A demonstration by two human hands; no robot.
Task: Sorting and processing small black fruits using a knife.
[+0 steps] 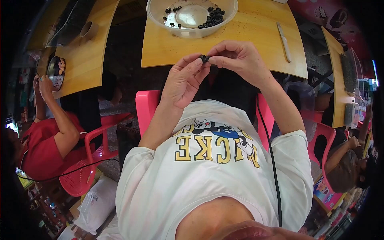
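Just past the table's near edge, my left hand (186, 78) and my right hand (238, 58) meet, fingertips almost touching. Between them is a small black part (204, 59), rounded and glossy; whether it is one piece or two pressed together I cannot make out. Thumb and index finger of each hand pinch it from either side. Beyond my hands stands a translucent plastic bowl (184, 33). Small black ring-like pieces (214, 18) are heaped at its right side, with several more scattered at its left.
A knife (284, 43) with a pale handle lies at the right of the wooden table (248, 52). At left, a person in red (48, 148) works with a round dark tin (58, 72) at another table. A black cable (272, 156) runs down my right side. Pink chairs (146, 108) surround me.
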